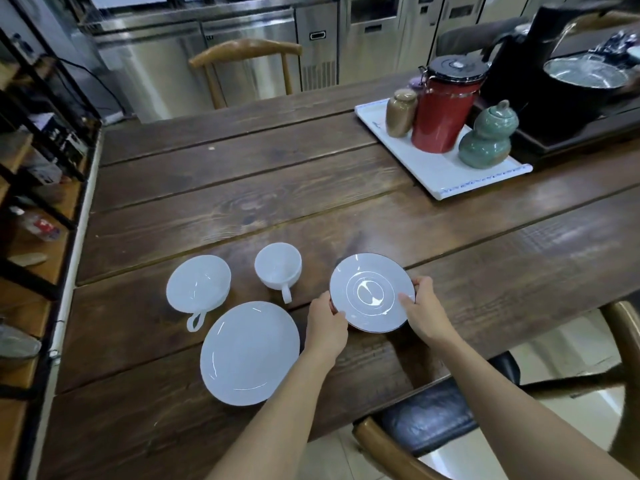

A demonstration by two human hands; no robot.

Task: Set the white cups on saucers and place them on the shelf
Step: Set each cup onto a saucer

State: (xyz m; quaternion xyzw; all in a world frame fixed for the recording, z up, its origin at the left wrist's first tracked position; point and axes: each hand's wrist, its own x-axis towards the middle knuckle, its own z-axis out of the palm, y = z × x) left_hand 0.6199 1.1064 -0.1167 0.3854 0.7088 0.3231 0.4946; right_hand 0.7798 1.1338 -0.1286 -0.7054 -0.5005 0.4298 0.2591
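Note:
A small white saucer [371, 292] with a ringed centre is held just above the dark wooden table [242, 188]. My left hand [327, 323] grips its left rim and my right hand [424, 311] grips its right rim. To its left stands a small white cup [278, 268], upright, handle toward me. Further left is a wider white cup [198, 284], handle also toward me. A larger white saucer [250, 353] lies flat in front of the two cups. The black-framed shelf [38, 209] runs along the table's left side.
A white tray [446, 174] at the back right holds a red canister [446, 109], a brown jar [400, 114] and a green gourd jar [488, 136]. A black tea station with a pot [585, 74] stands behind it. Wooden chairs stand at the far side [242, 51] and near right [433, 424].

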